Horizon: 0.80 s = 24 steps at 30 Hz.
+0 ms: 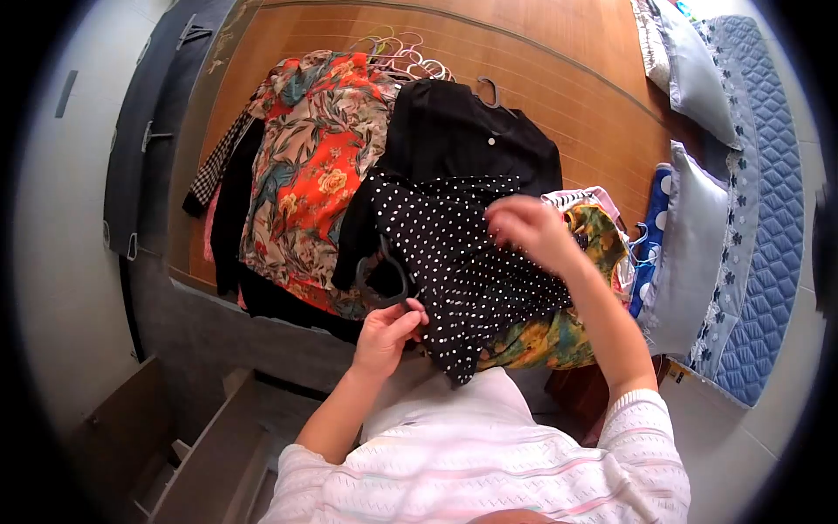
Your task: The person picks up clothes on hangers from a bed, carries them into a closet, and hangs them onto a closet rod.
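Note:
A black garment with white polka dots [454, 253] lies spread in front of me, over other clothes and down toward my lap. At its left edge, my left hand [388, 339] is closed in a pinch on a dark clothes hanger [403, 293], whose curved end points up. Part of the hanger is hidden by the dotted cloth. Over the garment's upper right is my right hand [532, 231], slightly blurred, its fingers loosely bent and apart with nothing visible in them. Just beyond lies a plain black garment [471, 131] on a dark hanger [489, 92].
An orange floral garment [323, 175] tops a clothes pile at left, with several hangers [406, 57] behind it. A yellow-green patterned garment [546, 345] lies at right. Grey pillows [694, 236] and a blue quilted pad [768, 201] line the bed mat's [576, 79] right side. Below left stands an open drawer [214, 445].

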Each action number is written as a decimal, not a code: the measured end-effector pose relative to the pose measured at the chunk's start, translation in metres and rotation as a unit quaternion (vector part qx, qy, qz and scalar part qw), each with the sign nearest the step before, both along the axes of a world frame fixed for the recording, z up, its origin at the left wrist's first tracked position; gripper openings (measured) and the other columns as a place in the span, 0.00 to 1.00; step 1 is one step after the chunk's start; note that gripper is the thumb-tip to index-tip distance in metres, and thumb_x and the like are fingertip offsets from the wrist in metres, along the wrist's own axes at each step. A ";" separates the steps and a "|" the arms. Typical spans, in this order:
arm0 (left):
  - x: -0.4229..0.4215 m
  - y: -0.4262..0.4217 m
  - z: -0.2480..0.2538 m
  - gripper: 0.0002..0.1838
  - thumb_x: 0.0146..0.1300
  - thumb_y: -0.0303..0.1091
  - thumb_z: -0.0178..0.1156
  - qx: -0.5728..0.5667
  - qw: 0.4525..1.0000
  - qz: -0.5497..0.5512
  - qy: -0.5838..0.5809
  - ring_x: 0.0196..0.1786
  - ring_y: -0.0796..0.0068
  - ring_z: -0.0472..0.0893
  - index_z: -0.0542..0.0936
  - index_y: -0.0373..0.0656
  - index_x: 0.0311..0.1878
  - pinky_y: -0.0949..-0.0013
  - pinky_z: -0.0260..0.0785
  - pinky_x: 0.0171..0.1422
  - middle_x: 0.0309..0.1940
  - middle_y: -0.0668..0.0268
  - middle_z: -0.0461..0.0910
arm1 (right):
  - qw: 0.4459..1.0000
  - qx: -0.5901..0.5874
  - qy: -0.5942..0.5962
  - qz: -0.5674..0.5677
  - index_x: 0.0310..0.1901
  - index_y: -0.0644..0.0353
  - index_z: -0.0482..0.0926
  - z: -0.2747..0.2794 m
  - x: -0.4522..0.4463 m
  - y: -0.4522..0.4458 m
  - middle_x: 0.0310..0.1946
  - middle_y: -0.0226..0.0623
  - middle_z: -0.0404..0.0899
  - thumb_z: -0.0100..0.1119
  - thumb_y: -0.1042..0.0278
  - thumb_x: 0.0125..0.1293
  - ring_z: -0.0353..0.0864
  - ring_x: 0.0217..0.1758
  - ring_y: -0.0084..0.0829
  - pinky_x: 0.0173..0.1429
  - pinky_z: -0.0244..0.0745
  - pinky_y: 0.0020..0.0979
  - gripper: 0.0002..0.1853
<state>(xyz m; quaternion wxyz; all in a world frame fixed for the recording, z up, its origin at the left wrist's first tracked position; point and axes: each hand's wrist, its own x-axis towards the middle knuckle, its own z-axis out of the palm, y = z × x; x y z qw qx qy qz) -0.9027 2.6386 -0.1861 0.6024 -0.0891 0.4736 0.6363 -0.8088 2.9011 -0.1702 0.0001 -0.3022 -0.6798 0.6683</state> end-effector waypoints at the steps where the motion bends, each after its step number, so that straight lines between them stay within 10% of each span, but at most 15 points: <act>1: -0.005 -0.002 -0.004 0.04 0.58 0.25 0.54 -0.009 1.000 -0.003 -0.003 0.33 0.78 0.75 0.76 0.38 0.36 0.77 0.67 0.37 0.31 0.64 0.76 | 0.998 0.033 -0.034 -0.040 0.40 0.65 0.78 -0.029 -0.005 0.028 0.29 0.34 0.79 0.55 0.69 0.58 0.77 0.29 0.21 0.34 0.73 0.22 0.11; 7: -0.022 -0.016 -0.018 0.04 0.50 0.24 0.56 0.010 0.997 -0.065 0.030 0.34 0.76 0.75 0.75 0.36 0.31 0.75 0.66 0.37 0.29 0.63 0.77 | 0.928 0.297 -0.219 -0.040 0.42 0.58 0.78 -0.191 -0.006 0.154 0.39 0.41 0.79 0.53 0.63 0.56 0.77 0.48 0.37 0.53 0.69 0.34 0.14; 15: -0.027 -0.035 -0.047 0.07 0.45 0.23 0.64 0.067 0.996 -0.063 0.018 0.31 0.69 0.77 0.77 0.34 0.27 0.72 0.69 0.36 0.26 0.58 0.78 | 0.840 0.402 -0.360 -0.057 0.59 0.43 0.64 -0.252 -0.051 0.202 0.59 0.31 0.64 0.53 0.57 0.59 0.61 0.62 0.37 0.61 0.59 0.46 0.24; 22: -0.025 -0.035 -0.057 0.07 0.43 0.24 0.66 0.076 0.994 -0.071 0.024 0.28 0.66 0.78 0.77 0.34 0.25 0.70 0.70 0.35 0.24 0.57 0.77 | 0.792 0.391 -0.468 0.016 0.50 0.48 0.71 -0.267 -0.072 0.212 0.51 0.36 0.73 0.57 0.58 0.54 0.68 0.57 0.36 0.59 0.59 0.46 0.20; 24: -0.026 -0.037 -0.055 0.07 0.42 0.24 0.66 0.076 0.994 -0.077 0.024 0.29 0.66 0.78 0.77 0.34 0.24 0.70 0.70 0.35 0.24 0.57 0.77 | 0.859 0.410 -0.297 -0.081 0.38 0.60 0.77 -0.271 -0.055 0.220 0.38 0.44 0.79 0.56 0.61 0.50 0.77 0.45 0.42 0.49 0.70 0.37 0.15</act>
